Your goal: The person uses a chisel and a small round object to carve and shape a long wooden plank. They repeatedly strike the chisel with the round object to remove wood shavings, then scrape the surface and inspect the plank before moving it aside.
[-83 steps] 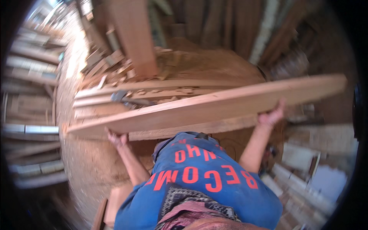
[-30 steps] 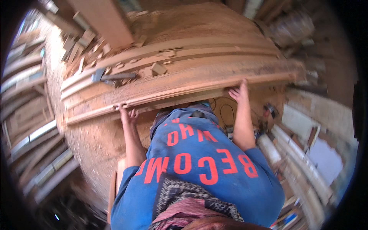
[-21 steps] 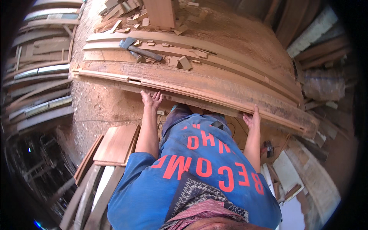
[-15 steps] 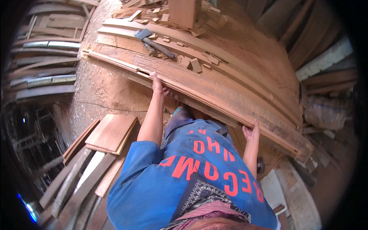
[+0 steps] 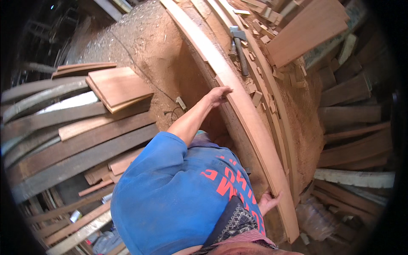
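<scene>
A long reddish-brown wooden plank lies lengthwise before me on a thick, rough timber beam, its broad smooth face turned up. My left hand is closed on the plank's near edge around mid-length, the fingertips partly hidden. Close to the plank's lower end, my right hand grips the same edge with its thumb on top and its other fingers mostly out of sight. Beyond the plank lies a hatchet, dark head away from me, beside another dark-handled tool.
Narrow strips with small wood offcuts run along the plank's far side. A wide board stands at the upper right. To my left are stacked boards on long timbers. A cable crosses the sawdust-covered ground.
The plank has turned from its narrow, slotted edge to its broad face. My view has swung, so the plank now runs more steeply through it. Both hands still hold it.
</scene>
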`<state>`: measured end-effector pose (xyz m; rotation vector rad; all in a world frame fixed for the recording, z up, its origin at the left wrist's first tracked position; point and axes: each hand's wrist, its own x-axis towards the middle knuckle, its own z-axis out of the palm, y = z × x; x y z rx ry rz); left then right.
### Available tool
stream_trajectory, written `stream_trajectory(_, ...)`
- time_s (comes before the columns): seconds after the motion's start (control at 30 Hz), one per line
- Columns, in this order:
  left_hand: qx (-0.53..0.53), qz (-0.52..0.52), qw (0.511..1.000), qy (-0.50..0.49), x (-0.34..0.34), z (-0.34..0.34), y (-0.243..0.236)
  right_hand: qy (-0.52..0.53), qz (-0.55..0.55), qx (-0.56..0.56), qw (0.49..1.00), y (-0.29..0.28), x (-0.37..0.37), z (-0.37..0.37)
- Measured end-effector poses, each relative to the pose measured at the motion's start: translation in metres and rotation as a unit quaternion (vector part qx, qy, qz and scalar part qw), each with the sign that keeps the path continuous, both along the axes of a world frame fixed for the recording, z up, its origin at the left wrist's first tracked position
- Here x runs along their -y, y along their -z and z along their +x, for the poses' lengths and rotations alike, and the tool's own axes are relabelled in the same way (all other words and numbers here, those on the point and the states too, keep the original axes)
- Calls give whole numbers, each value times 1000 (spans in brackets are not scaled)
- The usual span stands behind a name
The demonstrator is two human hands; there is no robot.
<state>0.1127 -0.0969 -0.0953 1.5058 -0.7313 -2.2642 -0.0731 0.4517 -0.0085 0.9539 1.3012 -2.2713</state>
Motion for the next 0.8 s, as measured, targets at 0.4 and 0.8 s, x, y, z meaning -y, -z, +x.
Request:
stream_trajectory(0.4, -344, 115, 931, -41, -111, -4, -146, 84, 146, -482, 860, -307, 36, -155)
stream_trajectory(0.8, -388, 147, 888, -199, -154, 113, -170, -81, 273, -803, 524, -398, 162, -239)
